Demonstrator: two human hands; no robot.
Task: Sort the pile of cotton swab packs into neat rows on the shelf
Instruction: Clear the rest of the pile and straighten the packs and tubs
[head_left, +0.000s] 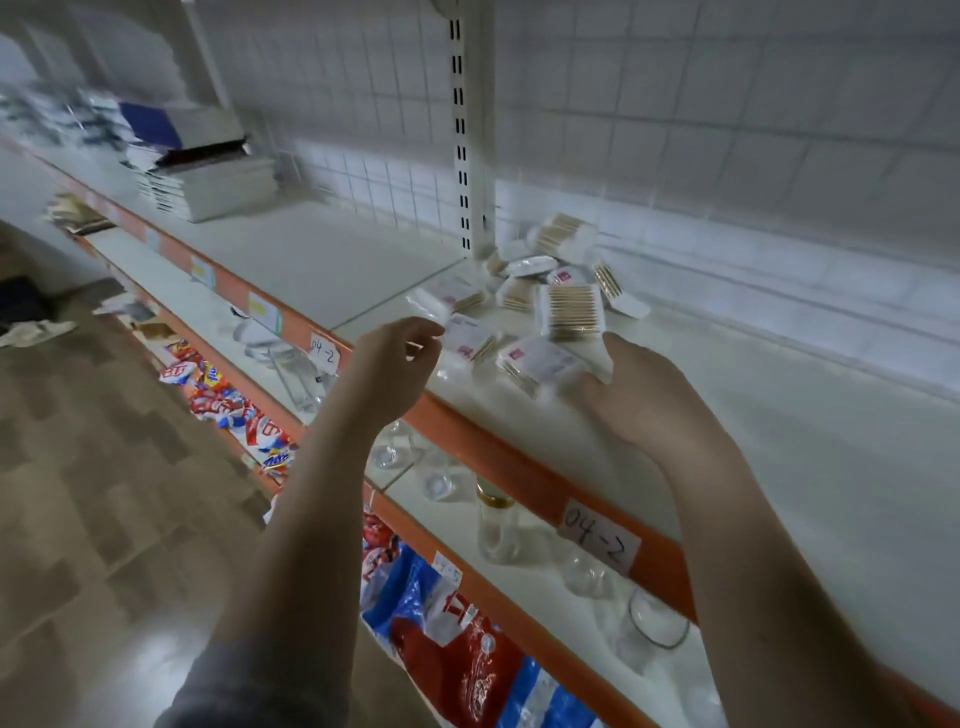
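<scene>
Hands first: we are watching the left hand (395, 364) hovering over the orange front edge (498, 457) of the shelf (779, 415), its fingers curling loosely inward with the fingertips almost meeting the corner of a swab pack (470, 340) lying at its 2 o'clock — whether they are actually pinching it, we cannot tell, since the picture is blurring there. The right hand (649, 400) is reaching in at 3 o'clock from the left one, thumb pointing toward the packs and fingers curling around the near edge of a second pack (540, 361), which is lying tilted on the shelf just beside the first.

Moving outward to 12 o'clock of the hands, we are seeing the pile of cotton swab packs (558, 275) sitting jumbled on the white shelf surface, close to the slotted upright post (462, 130) and the wire grid back panel (727, 130) — packs are overlapping at all angles, some face up, some on edge.

At 10 o'clock, well apart from the pile, a stack of notebooks (208, 176) is resting on the same shelf. At 6 o'clock, on the lower shelf, a glass jar (496, 525) is standing upright among clear glassware, and colourful bags (457, 644) are lying below that. Handwritten "04-2" labels (600, 538) are sticking to the orange edge.
</scene>
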